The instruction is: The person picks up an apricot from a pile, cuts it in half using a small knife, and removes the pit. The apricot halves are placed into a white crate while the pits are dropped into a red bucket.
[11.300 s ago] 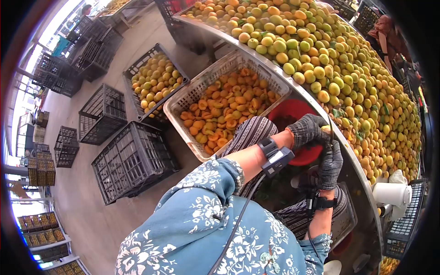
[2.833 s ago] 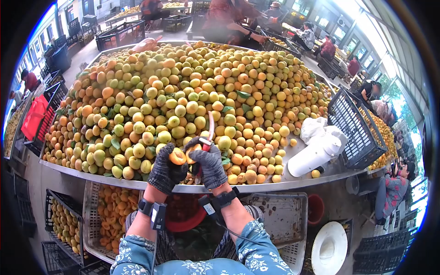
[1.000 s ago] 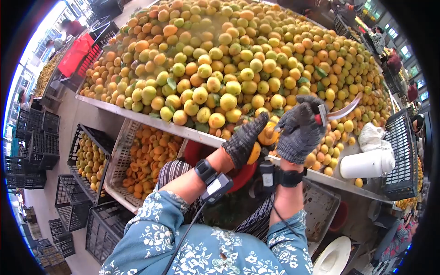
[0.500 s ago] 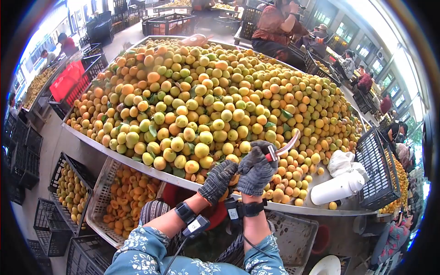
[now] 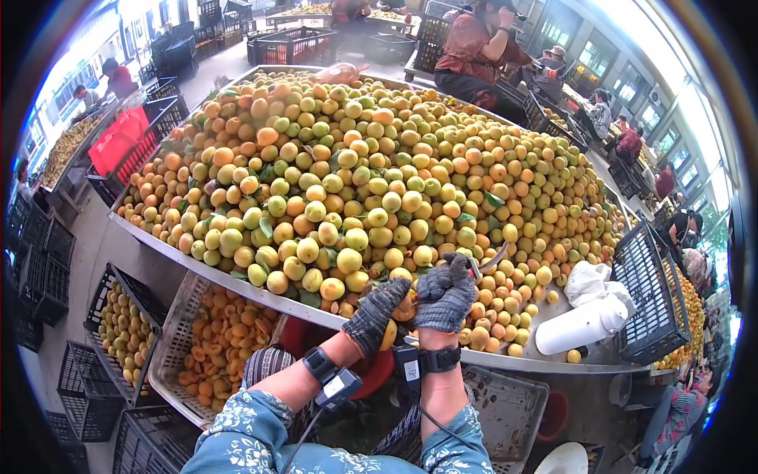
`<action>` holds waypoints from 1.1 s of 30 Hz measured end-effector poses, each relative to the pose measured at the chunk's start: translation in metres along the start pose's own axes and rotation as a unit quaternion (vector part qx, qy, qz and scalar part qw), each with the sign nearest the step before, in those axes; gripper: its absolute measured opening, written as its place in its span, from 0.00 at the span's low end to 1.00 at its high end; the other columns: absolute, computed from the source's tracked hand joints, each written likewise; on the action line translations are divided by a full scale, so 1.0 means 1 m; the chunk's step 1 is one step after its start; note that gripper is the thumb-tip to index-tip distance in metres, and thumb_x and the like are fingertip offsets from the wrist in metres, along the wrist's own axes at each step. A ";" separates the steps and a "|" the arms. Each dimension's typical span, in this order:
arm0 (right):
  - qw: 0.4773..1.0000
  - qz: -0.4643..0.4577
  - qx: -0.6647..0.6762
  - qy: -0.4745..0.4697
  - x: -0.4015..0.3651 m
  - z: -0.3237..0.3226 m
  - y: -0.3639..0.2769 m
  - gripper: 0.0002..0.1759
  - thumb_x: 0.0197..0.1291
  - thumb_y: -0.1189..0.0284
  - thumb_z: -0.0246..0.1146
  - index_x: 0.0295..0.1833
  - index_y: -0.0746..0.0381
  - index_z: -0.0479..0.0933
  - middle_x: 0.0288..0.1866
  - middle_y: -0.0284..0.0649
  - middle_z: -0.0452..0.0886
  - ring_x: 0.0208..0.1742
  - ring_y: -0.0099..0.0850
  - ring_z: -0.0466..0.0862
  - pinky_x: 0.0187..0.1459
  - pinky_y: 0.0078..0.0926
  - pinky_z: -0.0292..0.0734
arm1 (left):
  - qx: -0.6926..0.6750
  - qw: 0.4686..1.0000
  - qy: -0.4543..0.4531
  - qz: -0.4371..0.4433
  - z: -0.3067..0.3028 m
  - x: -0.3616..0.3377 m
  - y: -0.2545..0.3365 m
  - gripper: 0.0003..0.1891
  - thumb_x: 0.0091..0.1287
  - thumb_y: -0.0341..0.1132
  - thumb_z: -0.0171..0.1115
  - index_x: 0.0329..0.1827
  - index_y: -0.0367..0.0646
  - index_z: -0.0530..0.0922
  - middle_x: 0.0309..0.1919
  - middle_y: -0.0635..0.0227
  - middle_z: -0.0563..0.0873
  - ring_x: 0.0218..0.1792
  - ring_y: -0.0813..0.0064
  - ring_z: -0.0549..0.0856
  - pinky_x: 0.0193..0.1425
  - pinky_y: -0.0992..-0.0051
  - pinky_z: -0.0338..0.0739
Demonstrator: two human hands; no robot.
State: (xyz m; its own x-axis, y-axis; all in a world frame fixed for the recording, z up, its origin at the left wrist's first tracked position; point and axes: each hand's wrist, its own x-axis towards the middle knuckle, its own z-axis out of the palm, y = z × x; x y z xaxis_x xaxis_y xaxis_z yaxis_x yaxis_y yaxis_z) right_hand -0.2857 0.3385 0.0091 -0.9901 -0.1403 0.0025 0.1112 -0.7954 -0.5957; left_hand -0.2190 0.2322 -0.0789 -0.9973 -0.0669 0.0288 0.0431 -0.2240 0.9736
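Note:
My left hand [image 5: 379, 316], in a dark grey knit glove, is closed around an apricot [image 5: 406, 306] whose orange side shows between the two hands. Another bit of orange fruit [image 5: 388, 336] shows just under that hand. Beside it, my right hand [image 5: 444, 299], gloved alike, grips a knife with a red handle [image 5: 474, 268]. Its curved blade [image 5: 496, 257] points up and right, away from the left hand. Both hands are over the near edge of a metal table [image 5: 213, 268], right in front of a large heap of yellow-green and orange apricots [image 5: 355, 182].
A white bottle [image 5: 576, 325] lies by a white bag [image 5: 588, 282] and a black crate [image 5: 649, 280] at the table's right. Below left, a pale crate [image 5: 170, 347] holds split apricots, beside a black crate [image 5: 106, 316] of whole ones. A grey tray [image 5: 505, 407] sits below right. Other people sit farther back.
My right hand has turned and dropped slightly, lowering the knife blade. More of the orange apricot now shows between the hands, and the left hand has shifted very little.

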 end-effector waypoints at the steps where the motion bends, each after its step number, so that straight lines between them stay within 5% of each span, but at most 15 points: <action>1: 1.000 0.003 0.004 0.008 0.000 0.000 0.000 0.16 0.65 0.58 0.64 0.40 0.61 0.74 0.15 0.23 0.58 0.13 0.18 0.56 0.16 0.22 0.57 | -0.185 0.982 -0.021 -0.037 0.004 0.002 0.004 0.19 0.71 0.34 0.56 0.63 0.39 0.72 0.52 0.59 0.80 0.55 0.64 0.80 0.62 0.69 0.72; 2: 1.000 0.007 0.008 0.017 0.000 0.000 0.000 0.16 0.65 0.58 0.64 0.40 0.61 0.74 0.15 0.23 0.59 0.13 0.18 0.57 0.16 0.22 0.58 | -0.364 0.928 -0.040 -0.073 0.006 0.003 0.008 0.18 0.73 0.36 0.55 0.63 0.40 0.73 0.51 0.62 0.80 0.53 0.69 0.80 0.62 0.71 0.73; 6: 1.000 0.007 0.013 0.011 -0.003 0.003 -0.001 0.16 0.65 0.58 0.63 0.41 0.61 0.74 0.15 0.24 0.59 0.12 0.19 0.57 0.16 0.22 0.58 | -0.451 0.866 -0.052 -0.208 0.014 -0.007 0.061 0.17 0.77 0.38 0.50 0.64 0.41 0.73 0.53 0.67 0.80 0.54 0.77 0.79 0.63 0.75 0.72; 8: 0.998 -0.050 0.025 -0.041 -0.007 0.011 -0.002 0.14 0.65 0.62 0.61 0.44 0.63 0.74 0.12 0.29 0.63 0.09 0.23 0.62 0.11 0.25 0.59 | -0.096 0.986 -0.018 0.137 0.013 -0.006 0.044 0.18 0.77 0.36 0.48 0.67 0.41 0.70 0.59 0.67 0.77 0.59 0.77 0.76 0.66 0.75 0.70; 11: 0.995 -0.085 -0.018 -0.040 -0.003 0.002 -0.006 0.15 0.66 0.61 0.62 0.44 0.63 0.75 0.14 0.29 0.64 0.12 0.21 0.65 0.15 0.22 0.62 | 0.308 0.897 0.055 0.314 -0.001 -0.017 0.034 0.20 0.73 0.40 0.56 0.64 0.41 0.72 0.56 0.62 0.78 0.56 0.70 0.78 0.62 0.71 0.74; 13: 0.996 -0.056 0.010 -0.067 -0.001 -0.002 -0.020 0.19 0.65 0.58 0.64 0.45 0.64 0.75 0.15 0.27 0.64 0.15 0.19 0.64 0.17 0.20 0.60 | 0.361 0.874 0.079 0.314 0.000 -0.018 0.041 0.21 0.71 0.42 0.59 0.63 0.41 0.72 0.55 0.60 0.78 0.55 0.68 0.79 0.61 0.70 0.76; 15: 0.995 -0.066 -0.046 -0.059 -0.005 0.001 -0.029 0.14 0.64 0.64 0.65 0.45 0.64 0.76 0.15 0.27 0.65 0.13 0.18 0.63 0.16 0.19 0.59 | -0.016 0.992 0.106 0.060 0.009 -0.011 0.055 0.19 0.70 0.51 0.58 0.50 0.44 0.77 0.41 0.64 0.82 0.39 0.69 0.83 0.38 0.72 0.80; 18: 0.968 -0.029 -0.240 -0.070 -0.010 0.003 -0.035 0.07 0.60 0.73 0.67 0.42 0.63 0.79 0.18 0.27 0.72 0.13 0.17 0.67 0.15 0.18 0.60 | -0.264 0.957 0.077 -0.096 0.002 -0.003 0.068 0.20 0.70 0.55 0.57 0.45 0.46 0.79 0.35 0.66 0.85 0.31 0.70 0.86 0.29 0.72 0.83; 22: 0.897 -0.028 -0.402 -0.180 -0.021 -0.001 -0.009 0.15 0.54 0.85 0.67 0.49 0.65 0.81 0.38 0.32 0.83 0.37 0.18 0.80 0.39 0.15 0.77 | -0.399 0.910 0.032 -0.106 0.002 0.001 0.078 0.19 0.72 0.54 0.55 0.46 0.46 0.79 0.37 0.66 0.86 0.35 0.72 0.86 0.38 0.68 0.84; 24: 0.886 0.008 -0.431 -0.171 -0.030 0.005 -0.001 0.18 0.53 0.87 0.66 0.52 0.66 0.80 0.40 0.33 0.83 0.40 0.21 0.81 0.43 0.19 0.79 | -0.343 0.932 0.091 -0.074 -0.002 0.006 0.069 0.19 0.73 0.53 0.54 0.48 0.45 0.78 0.38 0.66 0.86 0.38 0.73 0.85 0.45 0.69 0.82; 26: 0.830 -0.081 -0.509 -0.215 -0.040 0.020 0.000 0.19 0.53 0.85 0.67 0.53 0.67 0.80 0.42 0.35 0.85 0.39 0.23 0.82 0.44 0.22 0.79 | -0.329 0.937 0.101 -0.057 -0.003 0.004 0.076 0.19 0.74 0.52 0.52 0.49 0.45 0.78 0.40 0.67 0.86 0.39 0.75 0.85 0.46 0.73 0.82; 28: 0.756 -0.127 -0.599 -0.231 -0.037 0.016 0.003 0.19 0.52 0.80 0.69 0.52 0.65 0.80 0.38 0.45 0.86 0.35 0.29 0.84 0.41 0.27 0.79 | 0.073 0.988 0.065 0.120 -0.023 0.000 0.048 0.21 0.72 0.41 0.54 0.61 0.37 0.71 0.54 0.57 0.80 0.54 0.66 0.80 0.60 0.69 0.73; 30: 0.739 -0.158 -0.611 -0.236 -0.034 0.001 0.015 0.17 0.53 0.76 0.70 0.50 0.65 0.81 0.34 0.46 0.85 0.33 0.31 0.84 0.39 0.28 0.79 | 0.399 0.875 0.075 0.262 -0.045 -0.001 0.029 0.27 0.69 0.31 0.54 0.70 0.31 0.64 0.64 0.48 0.74 0.66 0.56 0.73 0.72 0.65 0.65; 31: 0.727 -0.158 -0.629 -0.224 -0.037 0.007 0.016 0.15 0.54 0.75 0.69 0.48 0.66 0.81 0.33 0.47 0.85 0.33 0.30 0.84 0.37 0.30 0.79 | 0.418 0.862 0.058 0.280 -0.045 -0.005 0.036 0.29 0.65 0.26 0.52 0.72 0.31 0.61 0.66 0.43 0.71 0.68 0.50 0.71 0.73 0.62 0.63; 33: 0.823 -0.085 -0.531 -0.186 -0.033 0.003 0.021 0.13 0.54 0.75 0.67 0.46 0.66 0.81 0.29 0.39 0.83 0.30 0.27 0.83 0.33 0.25 0.77 | 0.457 0.843 0.041 0.283 -0.049 0.001 0.038 0.31 0.62 0.25 0.56 0.71 0.32 0.62 0.64 0.45 0.73 0.66 0.50 0.73 0.71 0.62 0.65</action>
State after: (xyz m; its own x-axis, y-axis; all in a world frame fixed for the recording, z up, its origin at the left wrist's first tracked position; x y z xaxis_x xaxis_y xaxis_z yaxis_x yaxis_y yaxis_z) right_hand -0.2504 0.3249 -0.0014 -0.8672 -0.4071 0.2868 -0.3594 0.1129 -0.9263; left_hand -0.2154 0.1756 -0.0529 -0.8233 0.0124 0.5675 0.4095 0.7053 0.5787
